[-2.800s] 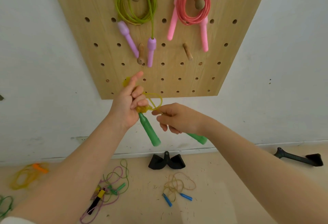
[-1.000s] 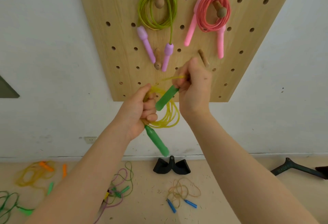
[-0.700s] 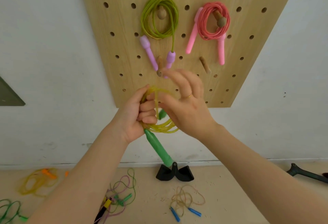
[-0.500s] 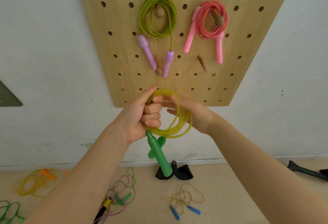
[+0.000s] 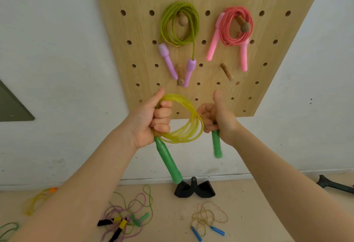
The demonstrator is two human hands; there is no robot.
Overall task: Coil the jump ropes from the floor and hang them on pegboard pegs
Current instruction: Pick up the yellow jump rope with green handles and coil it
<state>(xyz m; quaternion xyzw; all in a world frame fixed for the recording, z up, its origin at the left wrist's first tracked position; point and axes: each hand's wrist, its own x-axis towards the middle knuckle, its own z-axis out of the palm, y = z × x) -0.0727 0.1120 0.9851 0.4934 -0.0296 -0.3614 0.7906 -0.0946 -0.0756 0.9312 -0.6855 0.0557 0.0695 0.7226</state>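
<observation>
Gripping the coiled translucent yellow jump rope (image 5: pixel 180 121) in curled fingers (image 5: pixel 162 115), the left hand (image 5: pixel 149 121) holds it below the wooden pegboard (image 5: pixel 134 30). The right hand (image 5: pixel 220 121) clasps its second green plastic handle (image 5: pixel 216 144), thumb up, beside the coil.

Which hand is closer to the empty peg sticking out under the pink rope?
Right. The right hand is just below the empty peg; the left hand, gripping the yellow coil, is farther off to its left.
</observation>
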